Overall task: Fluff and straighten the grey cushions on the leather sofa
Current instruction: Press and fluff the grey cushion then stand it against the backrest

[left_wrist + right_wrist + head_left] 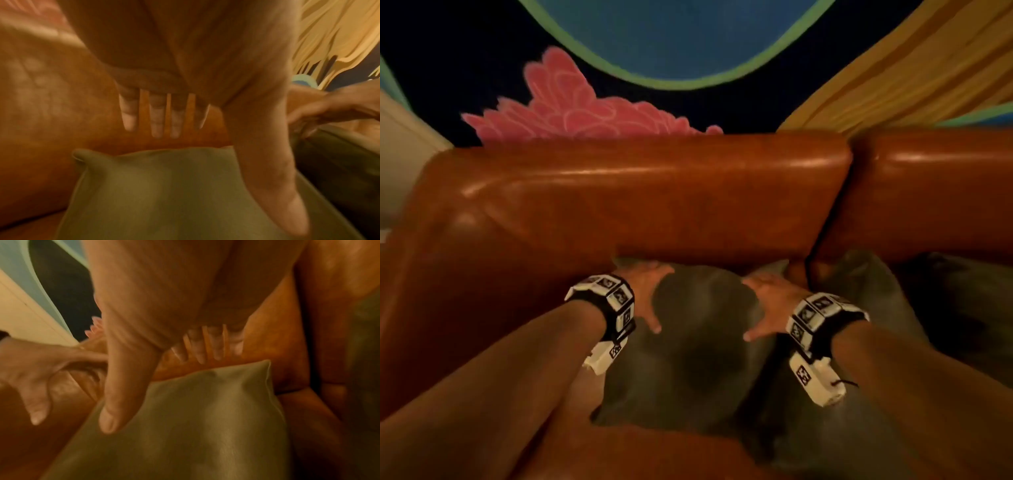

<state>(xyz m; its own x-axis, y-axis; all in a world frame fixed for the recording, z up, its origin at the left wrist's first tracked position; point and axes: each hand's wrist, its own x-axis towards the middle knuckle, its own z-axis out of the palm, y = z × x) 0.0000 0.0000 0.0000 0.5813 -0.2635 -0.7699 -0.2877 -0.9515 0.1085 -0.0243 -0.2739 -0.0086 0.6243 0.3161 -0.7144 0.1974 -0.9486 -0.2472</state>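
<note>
Both hands are over the grey cushion (698, 342), which lies on the seat of the leather sofa (619, 205) with its top edge against the sofa's backrest. The left hand (650, 294) sits at the cushion's upper left corner, thumb spread down across the fabric; from the left wrist camera its fingers (158, 120) are straight and splayed above the top edge, curled around nothing. The right hand (770, 305) mirrors it at the cushion's upper right corner, thumb angled down and inward, and from the right wrist camera its fingers (197, 350) are straight too, spread just past the corner. Whether the palms actually press the fabric, I cannot tell; both hands are flat and relaxed, grasping nothing. Just right of this cushion, a second grey cushion (873, 301) leans against the backrest, near the seam between the sofa's two back sections. Behind the backrest there is a dark mural (558, 102) with a pink shape and a blue oval, and a yellow drape (911, 78) hangs to the right.
</note>
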